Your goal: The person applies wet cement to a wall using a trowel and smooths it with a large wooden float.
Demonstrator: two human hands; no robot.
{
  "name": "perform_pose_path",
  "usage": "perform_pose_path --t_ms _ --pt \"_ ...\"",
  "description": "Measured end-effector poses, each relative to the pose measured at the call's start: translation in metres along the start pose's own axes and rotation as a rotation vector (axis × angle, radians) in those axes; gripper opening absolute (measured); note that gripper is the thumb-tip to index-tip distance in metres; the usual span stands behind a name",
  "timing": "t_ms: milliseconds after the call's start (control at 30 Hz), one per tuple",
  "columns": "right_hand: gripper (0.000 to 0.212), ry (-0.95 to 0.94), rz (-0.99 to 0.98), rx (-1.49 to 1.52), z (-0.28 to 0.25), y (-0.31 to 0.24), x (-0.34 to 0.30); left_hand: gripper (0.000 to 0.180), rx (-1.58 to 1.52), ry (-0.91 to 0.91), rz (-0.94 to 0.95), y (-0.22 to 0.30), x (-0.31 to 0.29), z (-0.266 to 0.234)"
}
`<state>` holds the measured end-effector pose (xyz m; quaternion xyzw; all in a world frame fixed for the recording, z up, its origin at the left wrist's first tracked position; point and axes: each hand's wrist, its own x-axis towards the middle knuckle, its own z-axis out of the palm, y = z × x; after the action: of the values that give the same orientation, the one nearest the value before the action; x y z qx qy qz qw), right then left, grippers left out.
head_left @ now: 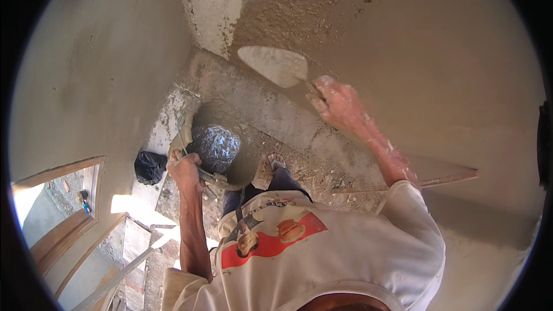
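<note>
Mason's trowel [271, 65], gripped in the fingers of the right hand [341, 105], points left beside the plastered wall [426, 52], while the left hand [185, 171] clasps the bucket's [249, 152] left edge.

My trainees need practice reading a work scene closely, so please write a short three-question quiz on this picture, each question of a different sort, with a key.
1. Which hand holds the trowel?

2. True or false: the trowel rests inside the bucket.

3. The worker's shirt is mostly: (a) black, (b) pale, (c) green.

Key:
1. The right hand.
2. False; the trowel is outside the bucket, while the left hand is at the bucket's edge.
3. b
</note>
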<state>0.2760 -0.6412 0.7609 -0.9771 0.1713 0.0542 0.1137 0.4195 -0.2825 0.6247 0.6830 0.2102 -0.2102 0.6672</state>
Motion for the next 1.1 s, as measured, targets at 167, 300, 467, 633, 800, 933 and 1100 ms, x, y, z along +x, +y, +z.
perform_pose_path --t_ms 167,300,467,633,800,933,1100 --pt "0.025 -0.278 -0.196 -0.203 0.157 -0.047 -0.01 0.023 0.053 -0.137 0.031 0.005 -0.002 0.014" --pt "0.022 -0.504 -0.383 -0.073 0.195 -0.063 -0.014 0.033 0.196 -0.186 -0.051 0.041 -0.036 0.035" --pt "0.031 -0.552 -0.338 0.087 0.219 -0.043 -0.03 0.034 0.074 -0.218 0.012 0.039 -0.051 0.06" --pt "0.041 -0.47 -0.314 0.536 0.189 -0.018 -0.044 0.024 -0.125 -0.148 0.035 0.022 -0.056 0.029" --pt "0.033 -0.825 0.179 1.065 0.088 0.061 -0.01 0.025 -0.097 -0.074 -0.032 0.02 -0.081 0.014" --pt "0.028 -0.033 0.532 0.79 -0.004 0.16 0.019 0.025 -0.032 -0.013 -0.018 -0.014 -0.075 0.029" --pt "0.041 0.195 0.317 0.313 -0.1 0.1 -0.031 0.024 -0.016 0.03 0.016 -0.03 -0.067 0.02"
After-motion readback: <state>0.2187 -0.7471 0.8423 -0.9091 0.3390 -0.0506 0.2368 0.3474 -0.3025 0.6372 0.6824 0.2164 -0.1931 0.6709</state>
